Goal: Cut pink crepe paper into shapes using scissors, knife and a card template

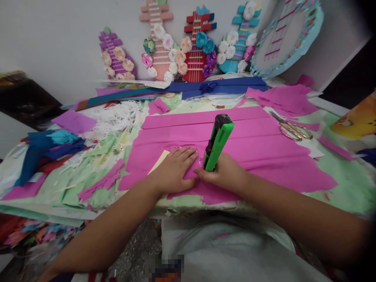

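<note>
A wide sheet of pink crepe paper (pixel 255 141), with long folds across it, lies before me on the table. My left hand (pixel 179 168) rests flat on the sheet, fingers stretched out. My right hand (pixel 225 174) is closed round a green and black utility knife (pixel 219 141), held upright with its lower end toward the paper. The blade's tip is hidden by the hand. Close to my left fingertips, a curved line runs in the paper up to the knife. A pale yellow card edge (pixel 159 161) shows beside my left hand.
Gold-handled scissors (pixel 293 129) lie at the right on the sheet's edge. White string (pixel 114 117) is heaped at the left, near pink paper scraps (pixel 102 182). Along the wall stand several decorated guitar shapes (pixel 196 58), behind blue strips (pixel 229 86). The table's front edge is near my forearms.
</note>
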The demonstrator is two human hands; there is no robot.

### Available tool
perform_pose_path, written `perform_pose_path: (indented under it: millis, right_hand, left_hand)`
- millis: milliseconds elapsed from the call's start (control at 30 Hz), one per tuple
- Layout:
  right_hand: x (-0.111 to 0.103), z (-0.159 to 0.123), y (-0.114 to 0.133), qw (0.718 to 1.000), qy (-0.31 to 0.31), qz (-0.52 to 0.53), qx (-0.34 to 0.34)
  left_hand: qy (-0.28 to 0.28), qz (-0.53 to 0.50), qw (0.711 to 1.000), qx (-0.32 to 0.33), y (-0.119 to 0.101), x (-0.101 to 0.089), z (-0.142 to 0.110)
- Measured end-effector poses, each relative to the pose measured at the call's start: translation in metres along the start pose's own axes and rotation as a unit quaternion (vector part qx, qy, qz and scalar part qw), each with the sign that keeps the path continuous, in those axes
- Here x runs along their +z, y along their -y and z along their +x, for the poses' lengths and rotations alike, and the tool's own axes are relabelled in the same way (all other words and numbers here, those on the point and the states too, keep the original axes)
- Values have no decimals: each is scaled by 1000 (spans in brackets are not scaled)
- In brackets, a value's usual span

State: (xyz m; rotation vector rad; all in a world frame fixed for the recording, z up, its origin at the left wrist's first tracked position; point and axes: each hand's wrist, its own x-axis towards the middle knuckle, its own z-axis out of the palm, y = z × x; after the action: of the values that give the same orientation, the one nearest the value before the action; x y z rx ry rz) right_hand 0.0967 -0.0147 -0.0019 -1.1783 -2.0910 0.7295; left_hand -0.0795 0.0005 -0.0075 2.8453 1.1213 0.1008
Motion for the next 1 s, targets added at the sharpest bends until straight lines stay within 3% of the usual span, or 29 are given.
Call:
perform_pose_path:
  millis: [167,300,400,500,633,833,1000]
  right_hand:
    - [-15,3,-5,986,-7,151,69]
    - [-36,10,-8,962,-81,239,102]
    - [-45,12,-10,980,-96,161,74]
    - [-46,10,-15,997,-38,55,27]
    - [-40,8,-23,1000,14,1,0]
    - [-27,11,-31,975,18,-211,-66]
    - [-24,4,-35,959,19,-266,-100]
  left_hand:
    - [10,12,1000,-11,-1,-1,0]
    - [11,9,1000,-19,-2,-5,-2]
    - [1,4,998,-55,-2,-7,-3]
    - [1,13,996,-85,-2,-6,-3]
    - [15,29,995,-99,-3,-4,-4]
    - [26,32,993,-110,-3,-1,-4]
    - [49,31,991,-121,-3,-2,-5]
